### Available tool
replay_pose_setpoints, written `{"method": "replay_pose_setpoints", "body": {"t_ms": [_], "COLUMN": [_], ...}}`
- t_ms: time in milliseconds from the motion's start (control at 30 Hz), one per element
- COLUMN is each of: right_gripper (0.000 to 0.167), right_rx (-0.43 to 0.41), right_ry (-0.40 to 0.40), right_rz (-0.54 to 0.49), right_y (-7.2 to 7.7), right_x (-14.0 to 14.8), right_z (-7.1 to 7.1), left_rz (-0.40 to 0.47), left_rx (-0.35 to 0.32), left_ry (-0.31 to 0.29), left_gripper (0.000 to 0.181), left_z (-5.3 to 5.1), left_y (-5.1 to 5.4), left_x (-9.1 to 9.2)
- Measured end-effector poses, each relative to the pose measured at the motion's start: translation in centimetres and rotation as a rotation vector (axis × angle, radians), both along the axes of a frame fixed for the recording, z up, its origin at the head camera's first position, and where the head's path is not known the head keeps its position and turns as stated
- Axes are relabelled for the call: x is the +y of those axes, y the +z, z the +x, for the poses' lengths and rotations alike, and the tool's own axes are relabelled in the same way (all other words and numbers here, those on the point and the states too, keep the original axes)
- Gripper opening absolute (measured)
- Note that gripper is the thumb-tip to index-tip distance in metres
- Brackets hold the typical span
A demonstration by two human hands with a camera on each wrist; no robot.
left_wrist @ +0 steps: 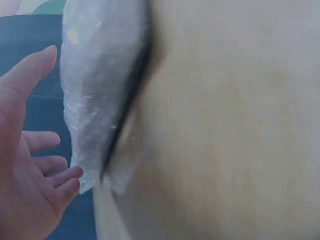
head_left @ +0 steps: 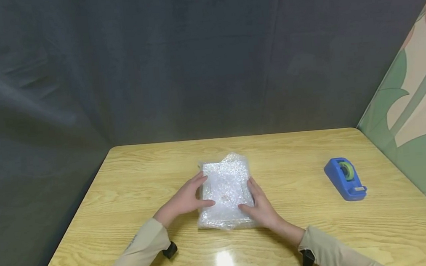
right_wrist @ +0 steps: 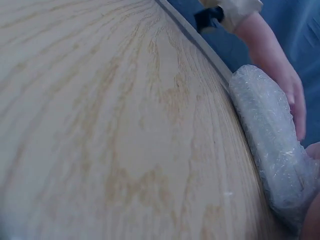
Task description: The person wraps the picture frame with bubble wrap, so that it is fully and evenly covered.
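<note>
A flat rectangular package in bubble wrap (head_left: 226,186) lies on the wooden table, with a loose flap of wrap sticking up at its far end. My left hand (head_left: 188,197) is at its left side, thumb and fingers spread apart over that edge. In the left wrist view the left hand (left_wrist: 30,165) has relaxed fingers, their tips close to the bubble wrap (left_wrist: 95,90). Along the right side rests my right hand (head_left: 261,207), its fingers extended by the edge and its thumb over the top. Only a little of the right hand shows in the right wrist view, beside the wrapped package (right_wrist: 272,145).
A blue tape dispenser (head_left: 344,180) with a greenish roll stands on the right part of the table (head_left: 137,177). Dark cloth (head_left: 192,67) hangs behind the table and to its left. A floral-patterned panel (head_left: 416,111) borders the right side.
</note>
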State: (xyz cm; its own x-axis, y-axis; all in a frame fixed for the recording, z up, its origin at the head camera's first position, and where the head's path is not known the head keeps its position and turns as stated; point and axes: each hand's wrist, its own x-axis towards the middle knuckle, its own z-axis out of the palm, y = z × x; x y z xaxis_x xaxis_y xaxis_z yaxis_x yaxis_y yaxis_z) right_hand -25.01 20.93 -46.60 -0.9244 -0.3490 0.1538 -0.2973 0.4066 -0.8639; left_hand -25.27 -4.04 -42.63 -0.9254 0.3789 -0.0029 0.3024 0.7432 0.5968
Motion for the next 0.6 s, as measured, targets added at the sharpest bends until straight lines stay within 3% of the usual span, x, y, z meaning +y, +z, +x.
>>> {"method": "replay_pose_setpoints", "body": {"t_ms": [200,300,433,600], "right_gripper": [0.080,0.081,0.082,0.082], "right_rx": [0.000,-0.003,0.002,0.004], "right_ry": [-0.006,-0.003,0.005,0.026], "right_rz": [-0.005,-0.008,-0.012,-0.024], "right_y": [-0.1,-0.1,-0.1,0.1], "right_x": [0.2,0.2,0.2,0.0], "right_z": [0.0,0.0,-0.2,-1.1], "left_rz": [0.044,0.059,0.062,0.077], "left_rx": [-0.068,-0.104,-0.111,-0.130], "left_ry": [0.056,0.093,0.114,0.123], "left_gripper": [0.092,0.095,0.097,0.094], "left_z": [3.1,4.0,4.2,3.1], "left_y": [-0.8,-1.2,-1.4,-1.2], "left_x": [-0.8,-0.6,-0.4,-0.6]}}
